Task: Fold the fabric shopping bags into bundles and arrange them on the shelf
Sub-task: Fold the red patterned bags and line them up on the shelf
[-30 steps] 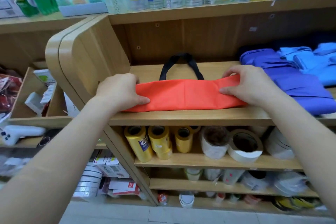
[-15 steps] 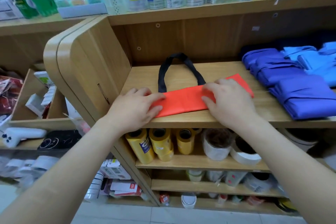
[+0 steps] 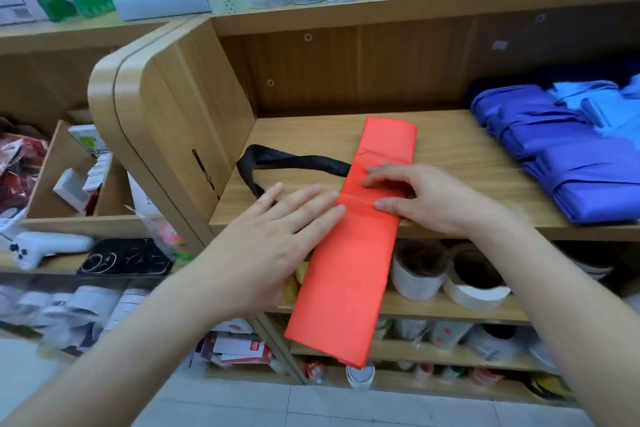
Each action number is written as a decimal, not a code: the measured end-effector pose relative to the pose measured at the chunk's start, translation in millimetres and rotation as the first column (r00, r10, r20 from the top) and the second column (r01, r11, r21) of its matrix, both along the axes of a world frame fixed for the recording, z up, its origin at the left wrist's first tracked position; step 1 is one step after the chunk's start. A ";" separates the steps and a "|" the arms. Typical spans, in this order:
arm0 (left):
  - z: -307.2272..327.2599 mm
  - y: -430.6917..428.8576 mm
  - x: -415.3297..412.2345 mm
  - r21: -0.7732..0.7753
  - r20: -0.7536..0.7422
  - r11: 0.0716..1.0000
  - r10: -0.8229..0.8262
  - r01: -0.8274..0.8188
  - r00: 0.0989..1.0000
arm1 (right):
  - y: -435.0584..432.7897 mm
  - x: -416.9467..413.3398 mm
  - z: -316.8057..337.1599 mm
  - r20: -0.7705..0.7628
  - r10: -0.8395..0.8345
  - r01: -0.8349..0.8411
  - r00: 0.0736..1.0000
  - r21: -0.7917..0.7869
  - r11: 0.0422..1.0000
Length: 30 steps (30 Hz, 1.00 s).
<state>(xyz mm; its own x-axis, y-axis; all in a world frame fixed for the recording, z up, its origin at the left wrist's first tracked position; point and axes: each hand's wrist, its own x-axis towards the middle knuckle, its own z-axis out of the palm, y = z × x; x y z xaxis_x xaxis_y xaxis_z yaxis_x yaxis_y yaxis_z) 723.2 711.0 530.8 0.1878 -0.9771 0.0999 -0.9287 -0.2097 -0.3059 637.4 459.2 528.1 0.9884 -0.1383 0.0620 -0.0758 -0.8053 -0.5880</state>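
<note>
Half of the orange bag (image 3: pixel 349 274) – folded into a long strip – hangs off the shelf (image 3: pixel 450 149) edge, rest lies on the board. Left hand (image 3: pixel 273 246) lies flat, fingers straight and close together, touching its left side; right hand (image 3: pixel 436 198) is arched, fingertips pressing the strip. Black handle (image 3: pixel 294 161) sticks out left, folded blue bags (image 3: pixel 571 156) sit further right.
</note>
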 end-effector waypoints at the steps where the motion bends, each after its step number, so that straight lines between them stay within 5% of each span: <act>1: -8.7 -6.9 4.1 0.000 -0.055 1.000 0.012 -0.012 0.998 | -0.5 -0.5 -0.4 0.000 0.011 -0.011 1.000 0.026 1.000; 5: -18.1 -29.7 9.6 -0.279 -0.515 0.951 -0.033 -0.131 0.857 | 1.5 -5.5 -6.0 0.129 0.009 -0.023 0.992 0.106 0.994; 10: 3.9 -50.3 -2.3 -0.365 -0.780 0.844 -0.048 -0.392 0.624 | 3.4 -19.4 -12.2 0.269 0.018 -0.032 0.963 0.049 0.998; 14: -1.4 -65.9 -2.6 -0.338 -0.767 0.766 0.113 -0.547 0.632 | 7.2 -30.9 1.8 0.152 -0.002 -0.055 0.988 0.371 0.927; 17: 1.6 -71.8 -2.4 -0.346 -0.768 0.703 0.169 -0.621 0.618 | 13.0 -22.4 -1.5 0.234 -0.241 0.109 0.942 0.466 0.878; 22: 7.8 -78.2 -6.9 -0.296 -0.696 0.685 0.322 -0.665 0.641 | 22.7 -7.7 -4.3 0.253 -0.422 0.366 0.871 0.242 0.899; 25: 3.9 -76.4 -5.5 -0.446 -0.391 0.768 0.295 -0.460 0.872 | 25.0 1.3 -8.4 0.223 -0.416 0.408 0.881 0.082 0.909; 27: -1.4 -74.7 -3.4 -0.360 -0.213 0.898 0.185 -0.253 0.959 | 25.3 6.1 -11.0 0.189 -0.419 0.423 0.888 0.025 0.906; 30: -8.1 -65.6 0.6 -0.168 -0.421 0.956 0.152 -0.242 0.894 | 25.0 8.6 -11.7 0.132 -0.430 0.438 0.893 -0.037 0.898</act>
<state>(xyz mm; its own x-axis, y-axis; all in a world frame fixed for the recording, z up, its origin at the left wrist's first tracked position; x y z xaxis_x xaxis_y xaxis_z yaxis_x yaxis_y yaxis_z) 723.8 645.4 522.7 0.4418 -0.8801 0.1739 -0.8949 -0.4190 0.1533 646.0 484.3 516.4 0.8161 -0.5432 0.1973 -0.3596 -0.7445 -0.5624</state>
